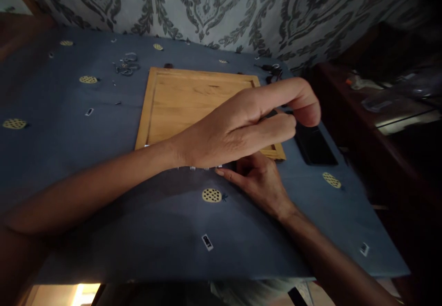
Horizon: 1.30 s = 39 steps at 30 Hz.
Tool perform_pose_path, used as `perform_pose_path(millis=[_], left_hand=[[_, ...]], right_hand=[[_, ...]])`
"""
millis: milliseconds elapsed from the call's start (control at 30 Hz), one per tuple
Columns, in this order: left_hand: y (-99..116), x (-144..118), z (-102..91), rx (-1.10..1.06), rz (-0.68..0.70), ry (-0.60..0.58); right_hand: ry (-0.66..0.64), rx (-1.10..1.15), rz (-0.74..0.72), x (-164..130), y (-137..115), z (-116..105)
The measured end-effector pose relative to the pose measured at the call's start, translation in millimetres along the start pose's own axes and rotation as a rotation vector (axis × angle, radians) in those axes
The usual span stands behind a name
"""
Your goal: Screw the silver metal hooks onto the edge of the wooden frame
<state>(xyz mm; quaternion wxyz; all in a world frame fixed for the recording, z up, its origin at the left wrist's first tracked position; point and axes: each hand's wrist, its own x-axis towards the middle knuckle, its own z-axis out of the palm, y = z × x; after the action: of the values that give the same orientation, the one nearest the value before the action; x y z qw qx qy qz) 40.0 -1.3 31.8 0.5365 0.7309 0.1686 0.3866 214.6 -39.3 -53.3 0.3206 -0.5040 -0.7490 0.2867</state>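
My left hand, half-curled, over the wooden board; my right hand, thumb extended, at its near edge; what either grip holds, I cannot tell.

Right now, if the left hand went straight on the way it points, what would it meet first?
Probably the black phone lying beside the wooden board, if the left hand is low enough; it looks raised, though depth is unclear, so it might pass over.

Somebody's home, I'd say, going by the leafy scrollwork on the pale wall there, the bench covered in blue with yellow pineapples printed across it, and the dark reddish furniture cluttered with odds and ends alongside.
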Motion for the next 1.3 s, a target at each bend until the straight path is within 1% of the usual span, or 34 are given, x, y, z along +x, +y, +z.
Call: perform_pose_path(millis=[67,233,333,533,667,833,1067,1200,1300], left_hand=[[1.2,0.0,0.3,0.004,-0.002,-0.009],[2.7,-0.6,1.6,0.016,-0.036,0.016],[2.5,-0.4,1.8,0.018,-0.022,0.003],[1.0,-0.2,0.8,0.006,-0.014,-0.008],[1.4,-0.4,0.6,-0.003,-0.006,-0.006],[4.8,0.0,1.2,0.034,-0.037,-0.003],[7.9,-0.7,2.4,-0.046,-0.040,0.030],[6.1,0.3,2.2,-0.057,-0.052,0.004],[3.8,4.6,2.4,-0.038,-0.035,0.001]], right_hand=[[0.004,-0.002,-0.004,-0.6,1.0,0.6],[-0.010,0.014,0.000,-0.1,-0.4,-0.2],[-0.023,0.018,0.007,0.0,-0.7,-1.0],[0.027,-0.002,-0.014,-2.6,2.5,0.8],[0.019,0.018,-0.020,-3.3,4.4,1.6],[0.013,0.028,-0.049,-1.8,6.7,1.0],[0.006,-0.001,-0.042,-1.2,5.1,1.1],[-0.007,-0.035,-0.038,-0.8,3.1,0.1],[-0.007,-0.043,-0.036,-0.5,3.5,-0.9]])
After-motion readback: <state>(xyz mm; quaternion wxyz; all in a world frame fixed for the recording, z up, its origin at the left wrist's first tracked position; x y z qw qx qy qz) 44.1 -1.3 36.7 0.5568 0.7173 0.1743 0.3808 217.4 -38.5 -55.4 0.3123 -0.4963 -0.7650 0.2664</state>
